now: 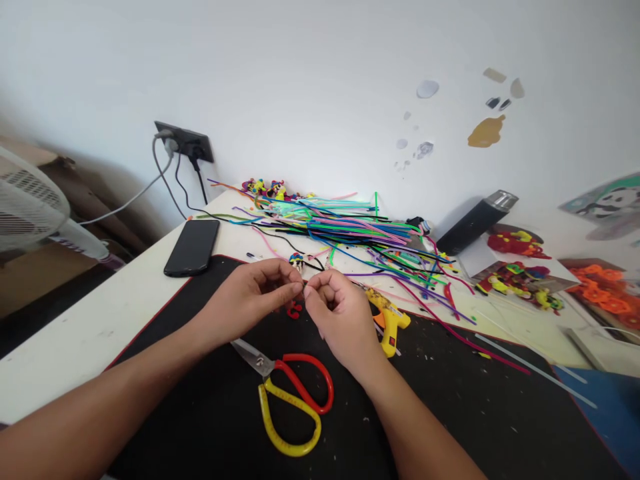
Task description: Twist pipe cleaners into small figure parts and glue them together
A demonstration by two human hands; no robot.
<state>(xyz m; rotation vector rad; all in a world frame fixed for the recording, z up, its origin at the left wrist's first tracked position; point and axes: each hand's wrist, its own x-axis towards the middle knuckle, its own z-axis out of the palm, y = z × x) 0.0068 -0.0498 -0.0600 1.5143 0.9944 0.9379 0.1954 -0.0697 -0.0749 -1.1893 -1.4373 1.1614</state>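
Note:
My left hand (257,293) and my right hand (340,310) meet fingertip to fingertip above the black mat (200,393). Thumb and index finger are pinched on each hand; whatever lies between them is too small to make out. Just below the fingertips is a small red curled piece (294,310). Behind my left fingertips shows a small multicoloured figure (297,261). Scissors (295,400) with one red and one yellow handle lie on the mat below my hands. To the right of my right hand rests a yellow glue gun (393,327).
Many coloured pipe cleaners (350,227) cover the back of the white table (75,320). A black phone (193,248) lies at left, near a fan (30,200). At right are a dark flask (473,223), small figures (520,283) and orange pieces (603,290).

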